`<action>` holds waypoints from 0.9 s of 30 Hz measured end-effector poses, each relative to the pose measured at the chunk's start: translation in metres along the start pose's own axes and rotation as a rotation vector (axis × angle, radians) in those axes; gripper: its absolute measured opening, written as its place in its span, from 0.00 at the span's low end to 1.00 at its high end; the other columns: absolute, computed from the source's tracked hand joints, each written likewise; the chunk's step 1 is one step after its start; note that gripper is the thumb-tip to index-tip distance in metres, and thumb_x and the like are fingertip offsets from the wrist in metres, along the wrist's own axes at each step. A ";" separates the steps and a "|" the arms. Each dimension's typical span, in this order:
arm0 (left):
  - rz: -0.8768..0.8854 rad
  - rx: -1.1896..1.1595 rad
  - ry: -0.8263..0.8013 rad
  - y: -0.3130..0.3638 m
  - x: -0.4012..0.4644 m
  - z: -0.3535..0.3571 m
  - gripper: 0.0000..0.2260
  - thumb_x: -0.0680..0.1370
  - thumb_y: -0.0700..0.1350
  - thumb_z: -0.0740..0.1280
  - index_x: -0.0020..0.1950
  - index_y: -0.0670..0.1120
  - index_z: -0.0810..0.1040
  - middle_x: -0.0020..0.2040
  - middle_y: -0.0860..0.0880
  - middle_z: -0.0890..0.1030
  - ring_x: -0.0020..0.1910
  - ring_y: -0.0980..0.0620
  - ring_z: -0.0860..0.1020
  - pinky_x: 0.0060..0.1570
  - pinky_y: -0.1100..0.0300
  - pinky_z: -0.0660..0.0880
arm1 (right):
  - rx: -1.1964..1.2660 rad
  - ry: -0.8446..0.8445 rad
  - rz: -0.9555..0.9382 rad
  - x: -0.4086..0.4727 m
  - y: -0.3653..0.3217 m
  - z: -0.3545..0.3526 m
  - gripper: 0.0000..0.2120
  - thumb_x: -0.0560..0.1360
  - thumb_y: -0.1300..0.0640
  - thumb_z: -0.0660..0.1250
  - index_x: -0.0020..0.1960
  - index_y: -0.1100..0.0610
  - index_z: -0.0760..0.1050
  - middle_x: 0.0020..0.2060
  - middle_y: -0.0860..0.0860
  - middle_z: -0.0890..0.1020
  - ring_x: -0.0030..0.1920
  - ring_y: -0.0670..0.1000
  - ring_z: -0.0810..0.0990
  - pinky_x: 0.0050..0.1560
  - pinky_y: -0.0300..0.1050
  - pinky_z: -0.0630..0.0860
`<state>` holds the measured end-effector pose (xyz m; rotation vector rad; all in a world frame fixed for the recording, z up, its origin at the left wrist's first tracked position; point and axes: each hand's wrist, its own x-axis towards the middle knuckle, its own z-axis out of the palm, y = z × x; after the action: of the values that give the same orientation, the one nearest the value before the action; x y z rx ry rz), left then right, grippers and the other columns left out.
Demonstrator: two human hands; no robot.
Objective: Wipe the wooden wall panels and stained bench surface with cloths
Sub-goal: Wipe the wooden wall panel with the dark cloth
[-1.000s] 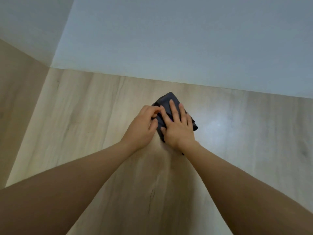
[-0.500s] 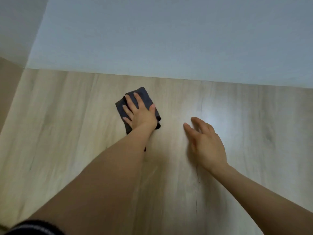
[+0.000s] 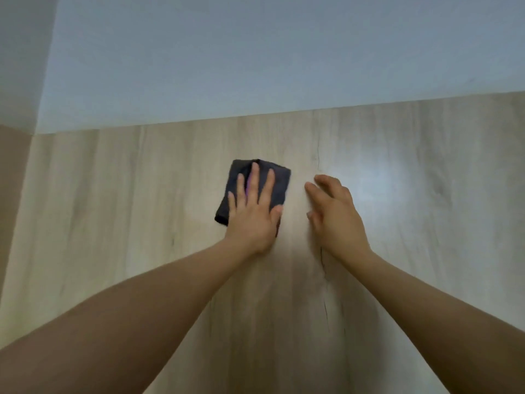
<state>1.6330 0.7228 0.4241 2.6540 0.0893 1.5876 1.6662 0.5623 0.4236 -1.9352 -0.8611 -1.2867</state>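
Observation:
A folded dark grey cloth lies flat against the light wooden wall panel. My left hand presses on the cloth with straight, spread fingers and covers its lower half. My right hand rests just to the right of the cloth on the bare panel, its fingers loosely bent and holding nothing. A narrow strip of panel separates the two hands.
Above the panel's top edge runs a plain pale wall. A corner with a darker side panel stands at the far left. A bright light reflection shows on the panel to the right of my hands.
Both hands were together on the cloth a second ago. The right hand has come off onto the bare panel, and the left hand alone now presses the cloth, which has turned more upright.

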 end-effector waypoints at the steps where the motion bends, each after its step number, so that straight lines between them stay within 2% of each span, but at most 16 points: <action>1: 0.140 0.070 -0.034 0.001 -0.010 0.005 0.29 0.82 0.56 0.49 0.73 0.57 0.31 0.75 0.52 0.30 0.75 0.46 0.33 0.72 0.44 0.38 | -0.021 0.050 0.016 -0.006 -0.001 -0.003 0.22 0.79 0.58 0.61 0.72 0.54 0.64 0.70 0.49 0.64 0.67 0.46 0.62 0.61 0.37 0.64; 3: 0.348 0.166 -0.085 -0.010 -0.019 0.008 0.28 0.80 0.60 0.45 0.71 0.59 0.29 0.73 0.56 0.29 0.75 0.49 0.34 0.73 0.45 0.39 | -0.131 0.093 0.035 -0.020 -0.002 -0.011 0.22 0.76 0.61 0.64 0.69 0.56 0.67 0.68 0.51 0.65 0.67 0.51 0.63 0.57 0.46 0.72; 5: 0.386 0.163 -0.085 -0.028 -0.017 0.006 0.28 0.76 0.64 0.40 0.70 0.60 0.28 0.71 0.59 0.28 0.75 0.51 0.35 0.73 0.45 0.40 | -0.222 0.050 0.075 -0.033 -0.001 -0.015 0.24 0.75 0.60 0.65 0.70 0.55 0.66 0.69 0.51 0.64 0.68 0.53 0.62 0.56 0.49 0.72; 7: 0.215 0.088 -0.034 -0.043 -0.015 0.004 0.28 0.78 0.64 0.42 0.71 0.60 0.30 0.74 0.57 0.30 0.76 0.50 0.37 0.73 0.44 0.41 | -0.296 0.001 0.075 -0.042 0.003 -0.013 0.25 0.75 0.58 0.66 0.71 0.56 0.65 0.70 0.51 0.63 0.69 0.54 0.62 0.57 0.48 0.72; 9: -0.086 -0.053 0.015 -0.045 -0.014 0.004 0.28 0.81 0.59 0.48 0.75 0.57 0.34 0.76 0.53 0.33 0.76 0.47 0.37 0.73 0.44 0.40 | -0.328 0.014 0.035 -0.049 0.007 -0.010 0.26 0.73 0.59 0.68 0.69 0.57 0.67 0.69 0.53 0.66 0.67 0.55 0.65 0.54 0.50 0.74; 11: -0.372 -0.166 0.056 -0.029 -0.009 0.005 0.28 0.82 0.57 0.48 0.76 0.55 0.36 0.76 0.51 0.33 0.76 0.45 0.37 0.72 0.43 0.39 | -0.308 0.050 0.000 -0.054 0.012 -0.006 0.26 0.72 0.61 0.70 0.69 0.59 0.69 0.68 0.54 0.69 0.66 0.57 0.67 0.50 0.51 0.76; 13: -0.513 -0.216 0.077 -0.003 -0.008 0.006 0.29 0.82 0.57 0.48 0.76 0.54 0.35 0.76 0.50 0.32 0.76 0.44 0.36 0.72 0.41 0.39 | -0.275 0.059 0.010 -0.056 0.015 -0.002 0.27 0.73 0.61 0.69 0.70 0.58 0.67 0.69 0.54 0.68 0.67 0.56 0.66 0.51 0.50 0.75; 14: -0.490 -0.207 0.071 0.009 -0.012 0.010 0.29 0.82 0.57 0.48 0.76 0.53 0.34 0.76 0.49 0.32 0.75 0.44 0.35 0.72 0.42 0.39 | -0.270 0.052 0.013 -0.056 0.015 -0.002 0.27 0.74 0.60 0.68 0.71 0.58 0.66 0.69 0.53 0.67 0.68 0.56 0.64 0.52 0.50 0.75; 15: -0.387 -0.157 0.053 0.017 -0.022 0.018 0.29 0.82 0.58 0.47 0.75 0.54 0.32 0.76 0.49 0.31 0.75 0.44 0.34 0.71 0.42 0.37 | -0.268 0.048 0.015 -0.057 0.014 -0.002 0.27 0.74 0.59 0.68 0.72 0.57 0.65 0.70 0.53 0.67 0.68 0.56 0.64 0.54 0.50 0.75; 17: -0.027 -0.023 0.000 0.027 -0.048 0.035 0.29 0.80 0.61 0.44 0.74 0.56 0.29 0.75 0.51 0.29 0.74 0.47 0.32 0.71 0.44 0.36 | -0.271 0.034 0.011 -0.057 0.014 -0.005 0.28 0.75 0.58 0.68 0.73 0.56 0.63 0.71 0.53 0.65 0.69 0.54 0.61 0.56 0.48 0.73; 19: 0.291 0.077 -0.052 0.014 -0.058 0.038 0.28 0.77 0.63 0.41 0.73 0.59 0.32 0.75 0.54 0.33 0.75 0.48 0.37 0.72 0.41 0.41 | -0.251 -0.025 0.016 -0.057 0.012 -0.010 0.30 0.76 0.58 0.66 0.75 0.54 0.59 0.72 0.51 0.61 0.70 0.52 0.57 0.58 0.45 0.71; 21: 0.364 0.142 -0.024 -0.011 -0.047 0.030 0.29 0.76 0.64 0.42 0.75 0.60 0.35 0.75 0.56 0.36 0.77 0.48 0.44 0.72 0.38 0.49 | -0.303 -0.110 0.002 -0.057 0.010 -0.016 0.32 0.76 0.56 0.65 0.76 0.53 0.54 0.74 0.50 0.55 0.71 0.51 0.53 0.60 0.44 0.69; 22: 0.302 0.157 -0.022 -0.023 -0.043 0.025 0.29 0.76 0.64 0.42 0.74 0.61 0.34 0.74 0.57 0.34 0.77 0.48 0.43 0.72 0.38 0.49 | -0.348 -0.151 -0.011 -0.057 0.010 -0.019 0.34 0.77 0.55 0.65 0.76 0.53 0.52 0.74 0.50 0.53 0.72 0.52 0.52 0.61 0.44 0.68; 24: -0.010 0.068 -0.067 -0.043 -0.037 0.013 0.28 0.80 0.63 0.44 0.73 0.59 0.31 0.73 0.56 0.29 0.76 0.48 0.38 0.73 0.40 0.45 | -0.379 -0.190 -0.012 -0.056 0.011 -0.022 0.34 0.76 0.56 0.64 0.77 0.53 0.50 0.74 0.49 0.51 0.72 0.52 0.51 0.59 0.44 0.70; 26: -0.320 -0.087 -0.068 -0.043 -0.033 0.008 0.29 0.82 0.58 0.48 0.75 0.56 0.33 0.75 0.52 0.30 0.76 0.46 0.36 0.73 0.40 0.43 | -0.369 -0.190 -0.001 -0.056 0.011 -0.022 0.35 0.75 0.59 0.64 0.76 0.53 0.50 0.74 0.49 0.51 0.71 0.52 0.51 0.55 0.44 0.71; 27: -0.405 -0.124 -0.040 -0.036 -0.034 0.008 0.29 0.82 0.57 0.48 0.76 0.55 0.34 0.76 0.51 0.31 0.76 0.44 0.36 0.73 0.40 0.42 | -0.362 -0.186 -0.004 -0.056 0.011 -0.022 0.36 0.75 0.60 0.65 0.77 0.53 0.50 0.74 0.49 0.51 0.71 0.52 0.51 0.54 0.43 0.71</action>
<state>1.6232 0.7564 0.3883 2.3774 0.4755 1.3606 1.6468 0.5292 0.3755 -2.3670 -0.7596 -1.3535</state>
